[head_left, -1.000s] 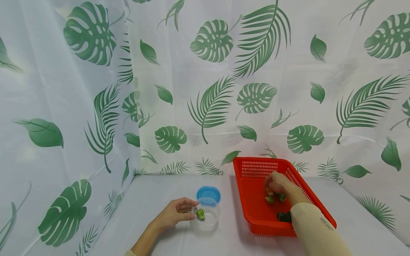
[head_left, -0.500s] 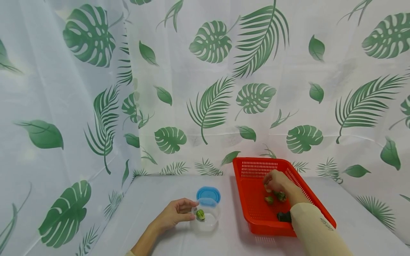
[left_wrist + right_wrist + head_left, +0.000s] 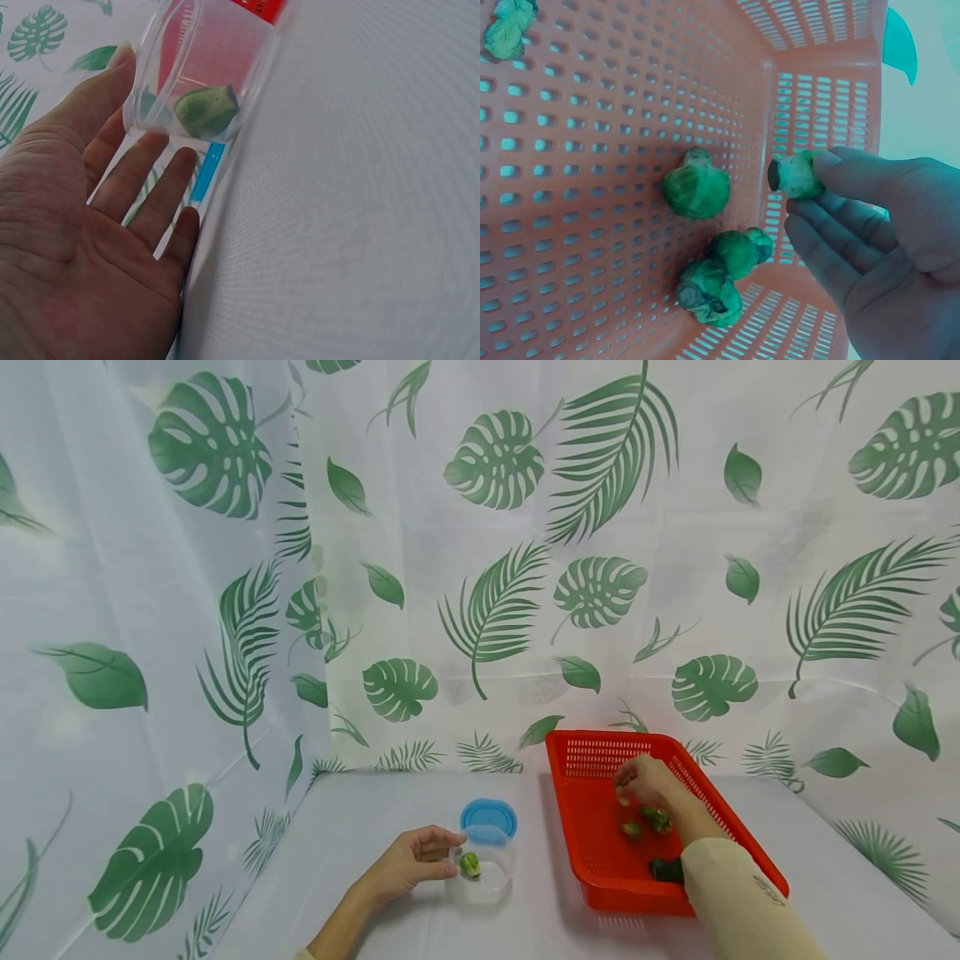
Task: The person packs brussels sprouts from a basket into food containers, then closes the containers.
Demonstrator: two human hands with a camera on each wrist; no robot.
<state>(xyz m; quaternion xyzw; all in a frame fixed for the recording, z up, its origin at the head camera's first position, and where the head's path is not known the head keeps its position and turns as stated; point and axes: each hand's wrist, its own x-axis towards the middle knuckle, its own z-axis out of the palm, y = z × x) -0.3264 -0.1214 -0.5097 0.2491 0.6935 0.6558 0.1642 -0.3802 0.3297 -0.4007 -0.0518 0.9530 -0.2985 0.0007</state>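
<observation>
Head: clear container with one green sprout inside, on white counter, blue lid just behind; left hand at container's side, right hand within red basket. Left wrist: grip relaxed, fingers extended. Right wrist: grip pinching a second sprout, apart from loose sprouts in basket.

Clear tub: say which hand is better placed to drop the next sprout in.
The right hand, I'd judge: it pinches a sprout over the red basket. The left hand touches the clear tub, holding no sprout, so it seems better suited to steadying.
</observation>
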